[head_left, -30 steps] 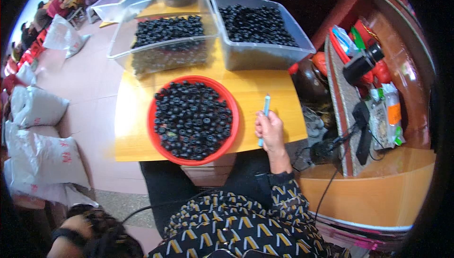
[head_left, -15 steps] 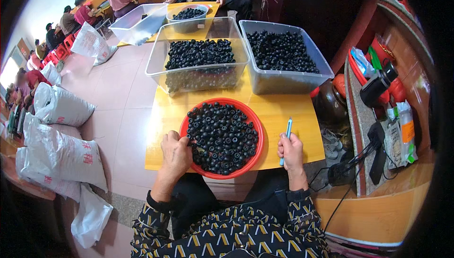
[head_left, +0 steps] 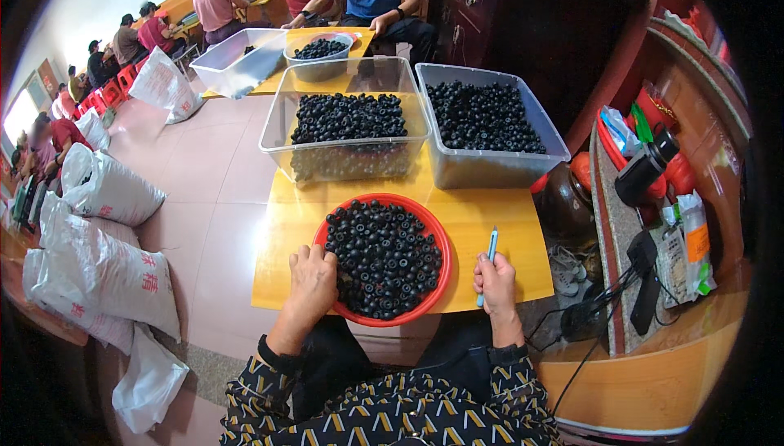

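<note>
- The left hand (head_left: 313, 281) is laid, fingers curled, on the near left rim of the red bowl (head_left: 441, 278), touching the dark round fruits (head_left: 384, 258) inside.
- A pale blue pen-like tool (head_left: 490, 254) is pinched upright in the right hand (head_left: 496, 285), just right of the bowl on the yellow worktop (head_left: 482, 217).
- Two clear tubs (head_left: 490, 164) of the same fruits are seen beyond the bowl.

A round red bowl (head_left: 384, 260) is sitting at the near edge of the yellow table (head_left: 478, 217), showing black beads (head_left: 384, 254). A light-blue pen (head_left: 490, 254) is showing beside it. Two clear bins (head_left: 347, 131) are holding black beads at the far edge.
</note>
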Demonstrator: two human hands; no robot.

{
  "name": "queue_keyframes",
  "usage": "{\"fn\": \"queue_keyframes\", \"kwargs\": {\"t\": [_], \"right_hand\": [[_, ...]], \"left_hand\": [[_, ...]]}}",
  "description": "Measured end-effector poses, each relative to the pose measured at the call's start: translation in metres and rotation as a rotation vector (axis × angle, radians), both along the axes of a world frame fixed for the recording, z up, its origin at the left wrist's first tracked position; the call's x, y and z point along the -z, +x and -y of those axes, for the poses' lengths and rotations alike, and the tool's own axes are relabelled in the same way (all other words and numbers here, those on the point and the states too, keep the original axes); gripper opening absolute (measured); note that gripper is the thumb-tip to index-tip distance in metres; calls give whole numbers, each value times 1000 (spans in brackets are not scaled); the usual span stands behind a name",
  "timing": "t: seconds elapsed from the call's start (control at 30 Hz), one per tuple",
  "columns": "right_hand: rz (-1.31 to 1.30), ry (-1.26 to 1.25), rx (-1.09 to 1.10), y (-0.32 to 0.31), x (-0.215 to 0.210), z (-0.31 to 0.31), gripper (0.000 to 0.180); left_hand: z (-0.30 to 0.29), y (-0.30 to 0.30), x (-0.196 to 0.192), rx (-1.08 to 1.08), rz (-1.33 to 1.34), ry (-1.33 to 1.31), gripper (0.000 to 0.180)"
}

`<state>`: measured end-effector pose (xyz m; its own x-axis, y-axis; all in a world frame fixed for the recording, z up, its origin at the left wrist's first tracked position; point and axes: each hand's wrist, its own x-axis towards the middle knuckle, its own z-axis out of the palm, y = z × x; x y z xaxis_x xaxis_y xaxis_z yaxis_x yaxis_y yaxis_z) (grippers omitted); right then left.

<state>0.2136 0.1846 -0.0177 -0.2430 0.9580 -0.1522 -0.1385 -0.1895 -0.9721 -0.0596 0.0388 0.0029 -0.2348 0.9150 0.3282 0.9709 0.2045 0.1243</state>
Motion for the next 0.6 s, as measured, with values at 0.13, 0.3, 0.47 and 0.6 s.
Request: {"fn": "queue_keyframes", "kwargs": {"t": [0.13, 0.3, 0.47, 0.6], "right_hand": [[1, 13, -3, 0, -1, 0, 16], [18, 3, -3, 1, 2, -1, 16], [-19, -6, -22, 0, 2, 0, 15], [-12, -25, -10, -1, -1, 0, 14]], "left_hand": [[1, 0, -2, 18, -33, -7, 13], [-1, -4, 1, 49, 54, -20, 12], [-3, -8, -1, 37, 69, -22, 15], [0, -16, 0, 33, 230, 97, 18]]}}
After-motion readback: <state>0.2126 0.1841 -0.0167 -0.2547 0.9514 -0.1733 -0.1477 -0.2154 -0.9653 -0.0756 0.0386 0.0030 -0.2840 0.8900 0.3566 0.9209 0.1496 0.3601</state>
